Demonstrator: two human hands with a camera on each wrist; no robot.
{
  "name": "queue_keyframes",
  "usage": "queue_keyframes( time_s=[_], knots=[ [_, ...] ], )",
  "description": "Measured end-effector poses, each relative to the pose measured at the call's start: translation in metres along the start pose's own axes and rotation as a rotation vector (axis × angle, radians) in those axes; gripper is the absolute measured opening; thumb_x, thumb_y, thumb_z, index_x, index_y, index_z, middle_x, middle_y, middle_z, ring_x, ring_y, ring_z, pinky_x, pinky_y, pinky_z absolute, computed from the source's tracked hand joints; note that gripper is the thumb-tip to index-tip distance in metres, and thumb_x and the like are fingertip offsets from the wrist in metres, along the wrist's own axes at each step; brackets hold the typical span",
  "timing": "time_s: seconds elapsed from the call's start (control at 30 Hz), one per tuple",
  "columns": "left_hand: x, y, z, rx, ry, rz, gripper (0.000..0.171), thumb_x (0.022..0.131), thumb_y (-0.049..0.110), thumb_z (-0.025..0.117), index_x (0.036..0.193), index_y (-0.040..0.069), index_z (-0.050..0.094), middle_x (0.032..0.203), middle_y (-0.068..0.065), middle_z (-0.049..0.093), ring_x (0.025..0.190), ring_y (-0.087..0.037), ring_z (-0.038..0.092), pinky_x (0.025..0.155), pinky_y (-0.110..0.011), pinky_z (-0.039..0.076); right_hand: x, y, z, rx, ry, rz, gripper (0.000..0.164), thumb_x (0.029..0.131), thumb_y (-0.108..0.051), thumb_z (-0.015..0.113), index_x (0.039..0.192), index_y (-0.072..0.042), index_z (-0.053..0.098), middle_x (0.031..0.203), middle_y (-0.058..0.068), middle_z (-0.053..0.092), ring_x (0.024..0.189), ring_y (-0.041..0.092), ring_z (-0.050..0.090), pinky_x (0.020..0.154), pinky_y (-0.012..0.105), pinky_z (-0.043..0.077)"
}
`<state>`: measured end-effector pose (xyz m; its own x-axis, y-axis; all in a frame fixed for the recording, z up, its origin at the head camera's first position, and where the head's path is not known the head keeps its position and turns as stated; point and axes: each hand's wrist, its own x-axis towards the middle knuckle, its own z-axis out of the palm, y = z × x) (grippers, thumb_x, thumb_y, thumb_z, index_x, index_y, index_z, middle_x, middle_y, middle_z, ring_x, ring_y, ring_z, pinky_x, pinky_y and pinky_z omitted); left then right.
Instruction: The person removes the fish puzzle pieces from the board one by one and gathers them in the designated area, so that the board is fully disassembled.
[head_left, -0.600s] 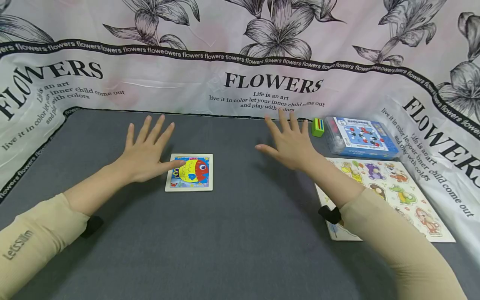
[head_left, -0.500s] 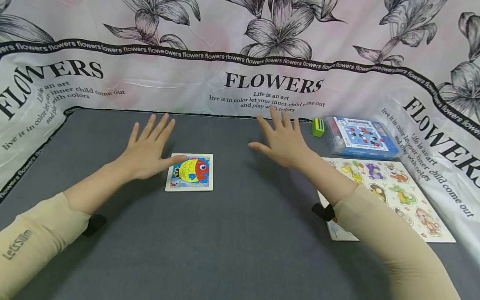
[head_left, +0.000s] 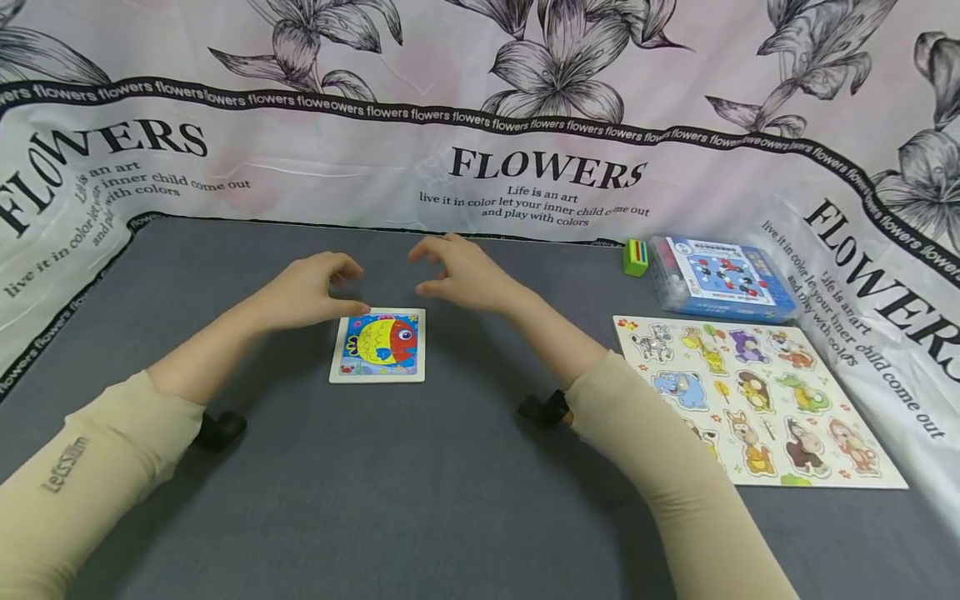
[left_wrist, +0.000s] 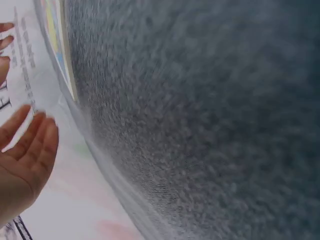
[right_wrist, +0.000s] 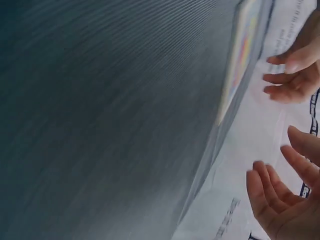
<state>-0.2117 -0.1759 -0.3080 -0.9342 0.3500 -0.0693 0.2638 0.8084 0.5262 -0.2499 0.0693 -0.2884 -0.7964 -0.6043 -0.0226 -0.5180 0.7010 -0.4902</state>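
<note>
A small square fish picture board (head_left: 384,343) with a pale frame lies flat on the dark cloth; the fish is yellow and red on blue. My left hand (head_left: 303,287) hovers at its upper left, fingers loosely bent, thumb tip overlapping the board's top edge in the head view. To the right and a little behind the board, my right hand (head_left: 472,273) is held with loosely bent fingers and nothing in them. The left wrist view shows the left palm (left_wrist: 27,165) empty, and in the right wrist view the right hand (right_wrist: 285,195) is empty too.
To the right lies a white animal puzzle board (head_left: 720,425), partly behind the right sleeve. Behind it sit a blue-lidded plastic box (head_left: 731,279) and a small green striped block (head_left: 635,257). A flower-printed cloth (head_left: 337,167) hangs along the back of the dark tabletop (head_left: 375,500).
Both hands have gone from spread fingers to loosely bent ones. The right hand has moved left toward the fish picture board, uncovering more of the animal board. The left hand has lowered slightly.
</note>
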Motion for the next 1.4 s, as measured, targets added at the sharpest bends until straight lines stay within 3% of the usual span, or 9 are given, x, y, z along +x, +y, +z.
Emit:
queue_keyframes(
  time_s=[0.1,0.23,0.33,0.47,0.73,1.13,1.4],
  knots=[
    [0.003,-0.007,-0.002,-0.043,-0.044,-0.019,0.049,0.086,0.029,0.073,0.125,0.003,0.058,0.121,-0.016,0.061,0.107,-0.029,0.058,0.088,-0.042,0.05,0.015,-0.008,0.009,0.067,-0.057,-0.011,0.041,0.093,-0.022,0.068,0.132,-0.015,0.058,0.127,0.012,0.06,0.11,0.022,0.06,0.09,0.034,0.051],
    [0.005,-0.015,-0.003,-0.079,-0.13,-0.027,0.047,0.084,0.031,0.077,0.119,0.004,0.06,0.111,-0.012,0.062,0.097,-0.023,0.057,0.08,-0.032,0.047,0.028,-0.018,0.019,0.168,-0.142,0.03,0.035,0.094,-0.02,0.067,0.129,-0.016,0.061,0.11,0.009,0.066,0.09,0.021,0.061,0.079,0.03,0.054],
    [0.006,-0.021,-0.002,-0.101,-0.181,-0.017,0.045,0.083,0.031,0.078,0.114,0.004,0.061,0.104,-0.009,0.062,0.091,-0.02,0.056,0.077,-0.03,0.045,0.034,-0.024,0.025,0.239,-0.207,0.077,0.033,0.093,-0.018,0.068,0.125,-0.016,0.062,0.098,0.008,0.066,0.078,0.021,0.06,0.073,0.03,0.057],
    [0.007,-0.026,0.0,-0.123,-0.219,0.002,0.042,0.083,0.028,0.079,0.112,0.003,0.06,0.099,-0.006,0.061,0.085,-0.018,0.054,0.076,-0.03,0.044,0.041,-0.029,0.033,0.27,-0.28,0.134,0.033,0.091,-0.017,0.071,0.123,-0.017,0.063,0.096,0.006,0.068,0.081,0.018,0.062,0.073,0.029,0.058],
    [0.008,-0.028,0.005,-0.068,-0.234,0.013,0.054,0.078,0.033,0.084,0.113,0.003,0.058,0.094,-0.007,0.055,0.084,-0.019,0.049,0.071,-0.03,0.041,0.047,-0.032,0.042,0.227,-0.345,0.131,0.034,0.088,-0.018,0.074,0.121,-0.019,0.065,0.105,0.007,0.067,0.079,0.014,0.059,0.066,0.024,0.054],
    [0.004,-0.031,0.01,-0.08,-0.221,0.02,0.056,0.079,0.032,0.084,0.114,0.001,0.054,0.096,-0.01,0.05,0.085,-0.021,0.046,0.071,-0.032,0.039,0.048,-0.032,0.053,0.018,-0.337,0.031,0.041,0.086,-0.028,0.077,0.124,-0.023,0.062,0.099,0.004,0.062,0.083,0.017,0.057,0.069,0.021,0.048],
    [0.005,-0.033,0.012,-0.091,-0.213,0.027,0.054,0.079,0.031,0.084,0.114,0.002,0.055,0.097,-0.01,0.05,0.085,-0.021,0.046,0.072,-0.032,0.04,0.047,-0.03,0.055,-0.003,-0.304,0.004,0.039,0.085,-0.03,0.078,0.121,-0.023,0.064,0.096,0.002,0.061,0.085,0.016,0.056,0.068,0.021,0.047]
  ],
)
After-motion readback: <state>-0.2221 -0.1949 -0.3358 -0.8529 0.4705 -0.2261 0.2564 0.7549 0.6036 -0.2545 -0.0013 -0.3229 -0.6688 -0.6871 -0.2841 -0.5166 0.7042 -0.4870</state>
